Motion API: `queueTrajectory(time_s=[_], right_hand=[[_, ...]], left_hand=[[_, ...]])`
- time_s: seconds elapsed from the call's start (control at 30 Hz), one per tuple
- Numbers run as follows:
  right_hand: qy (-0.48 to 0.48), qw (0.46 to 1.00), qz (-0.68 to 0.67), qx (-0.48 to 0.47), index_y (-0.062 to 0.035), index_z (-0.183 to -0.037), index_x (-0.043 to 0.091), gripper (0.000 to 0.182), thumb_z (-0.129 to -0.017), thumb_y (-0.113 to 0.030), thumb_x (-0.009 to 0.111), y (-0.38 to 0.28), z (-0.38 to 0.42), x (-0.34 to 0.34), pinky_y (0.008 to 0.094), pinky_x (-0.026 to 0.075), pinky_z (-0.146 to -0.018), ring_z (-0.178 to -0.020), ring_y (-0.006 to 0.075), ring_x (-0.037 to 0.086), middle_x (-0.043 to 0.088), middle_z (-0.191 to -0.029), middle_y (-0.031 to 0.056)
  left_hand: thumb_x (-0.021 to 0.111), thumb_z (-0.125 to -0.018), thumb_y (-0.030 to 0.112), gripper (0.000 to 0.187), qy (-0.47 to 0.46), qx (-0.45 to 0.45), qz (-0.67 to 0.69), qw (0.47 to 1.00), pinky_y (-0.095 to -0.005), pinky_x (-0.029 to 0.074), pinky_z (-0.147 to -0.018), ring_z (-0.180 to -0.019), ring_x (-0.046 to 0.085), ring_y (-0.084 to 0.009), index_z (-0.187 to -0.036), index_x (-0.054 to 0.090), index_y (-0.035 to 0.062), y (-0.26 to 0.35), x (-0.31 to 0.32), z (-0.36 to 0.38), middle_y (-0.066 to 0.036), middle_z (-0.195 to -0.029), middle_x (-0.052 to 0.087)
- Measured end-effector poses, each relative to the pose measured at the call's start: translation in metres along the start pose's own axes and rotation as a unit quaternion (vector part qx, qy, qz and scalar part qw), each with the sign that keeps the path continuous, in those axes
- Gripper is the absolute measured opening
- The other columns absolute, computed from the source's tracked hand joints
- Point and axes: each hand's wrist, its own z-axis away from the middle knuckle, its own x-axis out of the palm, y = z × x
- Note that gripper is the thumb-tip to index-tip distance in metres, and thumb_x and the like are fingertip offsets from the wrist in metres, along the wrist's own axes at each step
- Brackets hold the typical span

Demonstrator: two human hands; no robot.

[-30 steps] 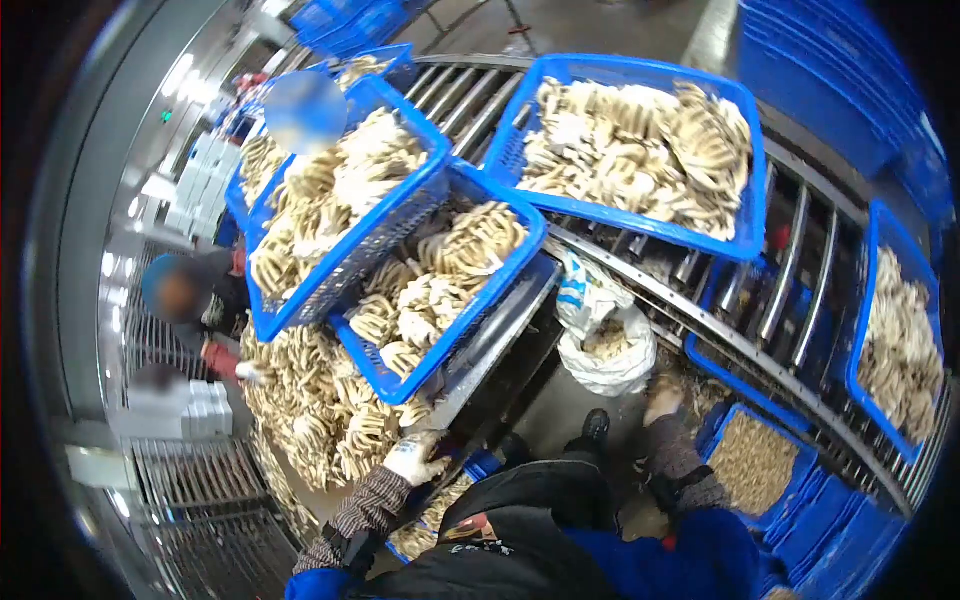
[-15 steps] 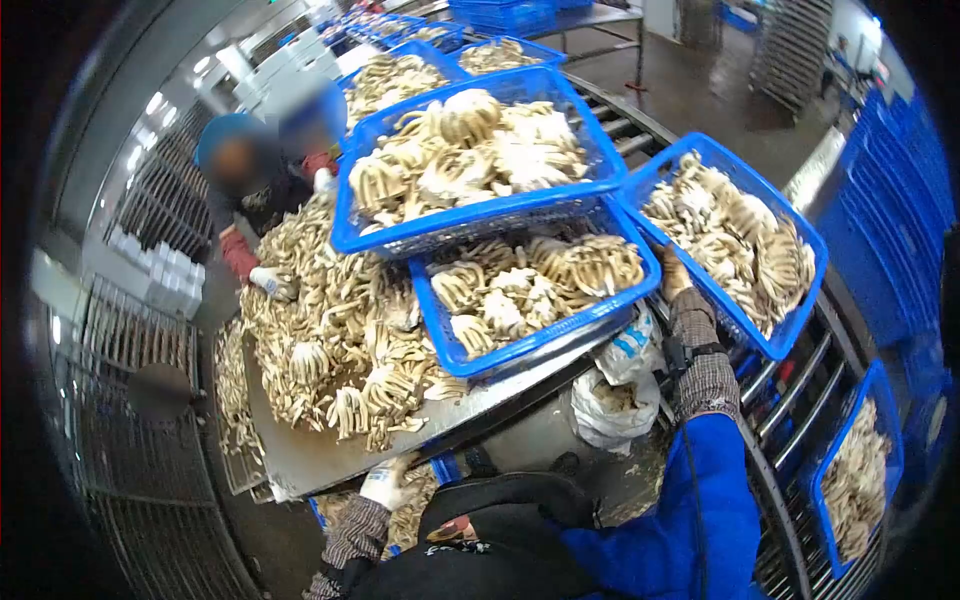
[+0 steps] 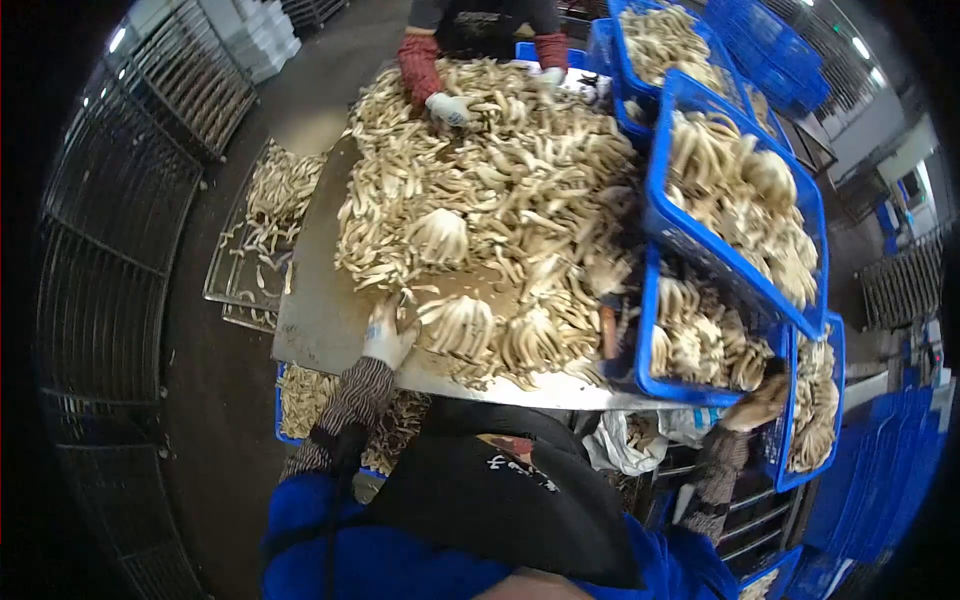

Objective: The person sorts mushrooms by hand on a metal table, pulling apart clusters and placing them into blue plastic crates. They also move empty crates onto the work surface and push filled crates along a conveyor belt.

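In the head view, my left hand (image 3: 389,336), in a white glove, rests on the metal table (image 3: 312,315) with its fingers apart. Its fingertips are at the near edge of a heap of pale, finger-shaped mushrooms (image 3: 520,190), left of a loose mushroom cluster (image 3: 460,325). My right hand (image 3: 760,403) is at the near right corner of the lower blue basket (image 3: 690,393), beside another blue basket (image 3: 838,400). Blur hides whether its fingers grip a rim. Both baskets hold mushroom clusters.
An upper blue basket (image 3: 740,245) of mushrooms overlaps the lower one. Across the table, a co-worker's gloved hand (image 3: 447,109) touches the heap. A white plastic bag (image 3: 625,443) and a roller conveyor (image 3: 755,530) are at lower right. Wire racks (image 3: 110,250) stand left.
The view has swung left and down onto the table. My left hand has moved from the table's near edge up to the mushrooms. My right hand remains by the baskets.
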Motion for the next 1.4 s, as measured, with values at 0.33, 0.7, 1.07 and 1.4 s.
queueTrajectory(time_s=[0.33,0.7,1.07,1.4], right_hand=[[-0.591,0.731,0.055,-0.337,0.0005,-0.119,0.053,0.041,-0.085,-0.022,0.058,-0.128,0.169,0.364,0.0414,0.047,-0.089,-0.106,0.0340,0.057,0.059,-0.112,0.0214],[-0.718,0.609,0.298,-0.154,-0.0005,-0.134,0.039,0.080,-0.077,-0.050,0.066,-0.142,0.162,0.653,0.0394,0.042,-0.097,-0.115,0.0351,0.053,0.053,-0.125,0.0240],[-0.771,0.572,-0.085,0.268,0.0051,-0.131,0.040,0.067,-0.083,-0.031,0.069,-0.072,0.197,0.535,0.0331,0.045,-0.092,-0.111,0.0259,0.054,0.056,-0.120,0.0211],[-0.594,0.741,-0.063,0.307,0.0081,-0.131,0.031,0.074,-0.081,-0.031,0.068,-0.059,0.224,0.518,0.0380,0.049,-0.081,-0.095,0.0265,0.054,0.056,-0.109,0.0210]], left_hand=[[0.061,-0.085,0.024,0.063,-0.095,-0.142,0.173,0.970,-0.0386,0.037,-0.103,-0.123,0.046,-0.0335,-0.138,0.034,0.0002,-0.047,0.001,-0.186,-0.024,-0.137,0.041],[0.070,-0.077,0.041,0.072,-0.188,-0.205,0.176,0.944,-0.0357,0.045,-0.093,-0.110,0.056,-0.0320,-0.127,0.046,-0.0062,-0.058,0.057,-0.289,-0.025,-0.118,0.057],[0.059,-0.086,-0.002,0.032,-0.184,-0.214,0.746,0.603,-0.0256,0.049,-0.086,-0.100,0.059,-0.0160,-0.117,0.056,0.0052,-0.022,0.147,-0.173,-0.007,-0.108,0.061],[0.061,-0.082,0.001,0.022,-0.058,-0.291,0.855,0.427,-0.0311,0.053,-0.063,-0.074,0.063,-0.0201,-0.104,0.058,0.0008,-0.004,0.062,-0.185,-0.008,-0.091,0.064]])
